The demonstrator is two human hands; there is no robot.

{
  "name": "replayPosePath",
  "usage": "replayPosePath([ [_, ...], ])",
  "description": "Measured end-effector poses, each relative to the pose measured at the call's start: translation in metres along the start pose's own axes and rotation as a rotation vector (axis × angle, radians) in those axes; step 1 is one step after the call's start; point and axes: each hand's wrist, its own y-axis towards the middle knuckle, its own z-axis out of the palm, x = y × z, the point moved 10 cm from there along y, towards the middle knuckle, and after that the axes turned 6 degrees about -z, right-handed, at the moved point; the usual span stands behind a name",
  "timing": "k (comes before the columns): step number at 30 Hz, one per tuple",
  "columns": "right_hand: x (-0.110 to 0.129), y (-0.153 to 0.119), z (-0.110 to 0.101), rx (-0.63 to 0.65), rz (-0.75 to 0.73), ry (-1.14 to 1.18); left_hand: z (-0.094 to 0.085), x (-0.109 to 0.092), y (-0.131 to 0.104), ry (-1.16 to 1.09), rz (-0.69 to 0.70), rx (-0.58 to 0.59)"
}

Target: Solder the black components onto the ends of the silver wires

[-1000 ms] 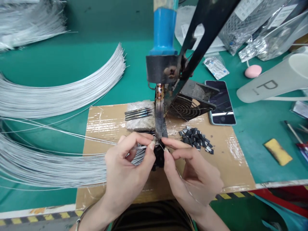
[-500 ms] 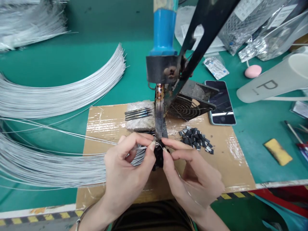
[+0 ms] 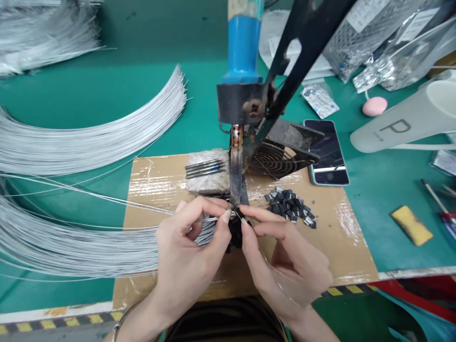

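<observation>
Barely any change over the last second. Bundle of pale wires [image 3: 89,247] runs off the bench onto cardboard [image 3: 149,183]. Left hand [image 3: 194,251] pinches thin strands [image 3: 147,207] between thumb and forefinger, ends at the hot-looking iron's tip [image 3: 235,194]. Right hand [image 3: 290,256] pinches a fine wire [image 3: 239,215], thumb slightly nearer the left hand than before; exact contact cannot be told. Black pieces [image 3: 290,206] lie farther right. Reads as work holding steady at the tip.

Slid the right hand [image 3: 288,256] slightly closer to the soldering iron [image 3: 235,166], leaving less thin wire [image 3: 240,215] showing.
</observation>
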Motion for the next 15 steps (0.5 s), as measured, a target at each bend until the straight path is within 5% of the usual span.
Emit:
replayPosePath([
  [15, 0.0011, -0.0014, -0.0009, -0.007, -0.007, -0.013, -0.0007, 0.0012, -0.0008, 0.004, -0.010, -0.008],
])
